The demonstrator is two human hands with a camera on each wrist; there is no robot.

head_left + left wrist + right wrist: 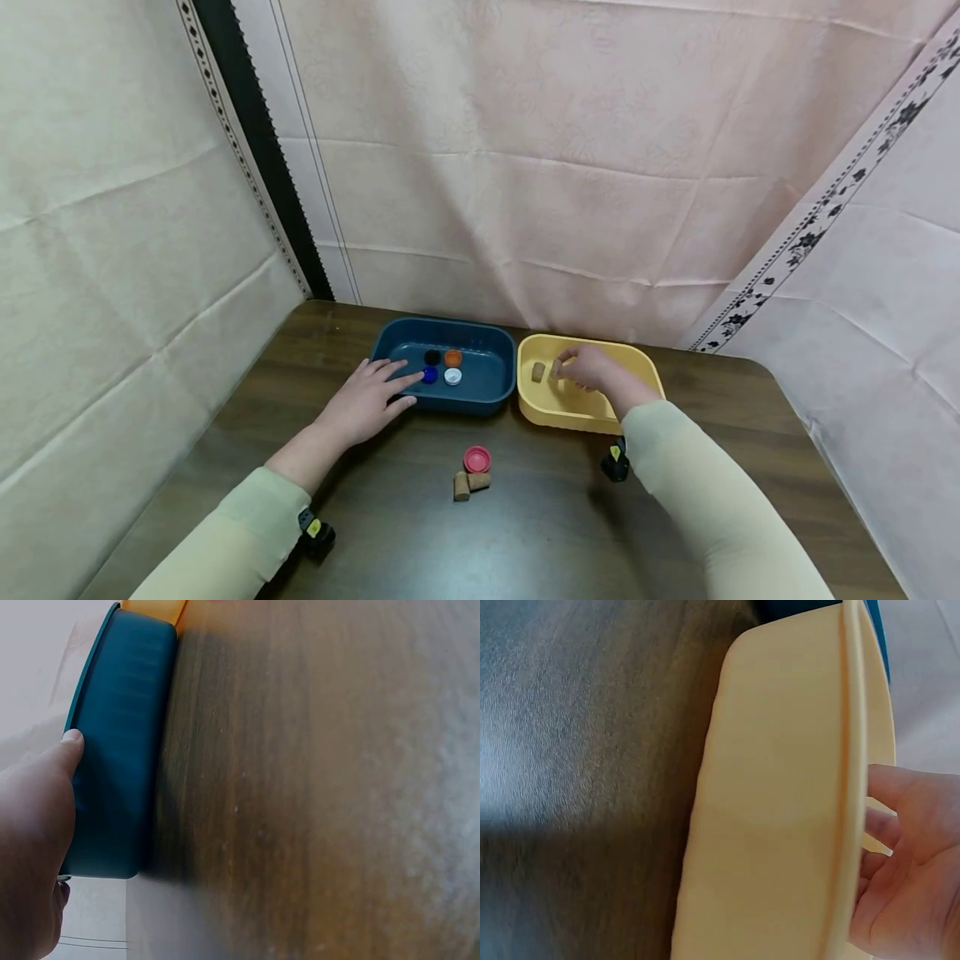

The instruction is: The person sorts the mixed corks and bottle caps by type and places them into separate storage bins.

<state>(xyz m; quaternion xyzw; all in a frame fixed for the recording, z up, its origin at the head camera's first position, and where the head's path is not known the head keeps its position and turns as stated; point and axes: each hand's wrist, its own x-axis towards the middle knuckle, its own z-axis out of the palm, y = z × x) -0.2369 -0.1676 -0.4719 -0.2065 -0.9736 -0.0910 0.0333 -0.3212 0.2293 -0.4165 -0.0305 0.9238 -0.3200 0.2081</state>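
"What is closest on your feed?"

"I see the dark table (412, 542); black wrist devices on the left (318, 539) and right (616, 463), each with a yellow mark too small for me to read; then two corks lying together, one (461, 487) and the other (478, 481), with a red cap (477, 459) just beyond."

"And the hands?"

"I have the left hand (365, 402) at the blue tray (450, 403), fingers apart; its index fingertip is at the dark blue cap (430, 376), touching or just beside, I cannot tell which; its thumb is at the near rim. The right hand (592, 369) reaches into the yellow tray (562, 417), fingertips together, pinching a cork (555, 368); a loose cork (538, 372) lies to its left; from the right wrist, the wall hides those fingertips."

"Further back?"

"A white cap (452, 377) sits beside the dark blue one; a black cap (432, 357) and an orange cap (453, 358) lie behind them; beyond both trays hangs pale cloth (525, 200)."
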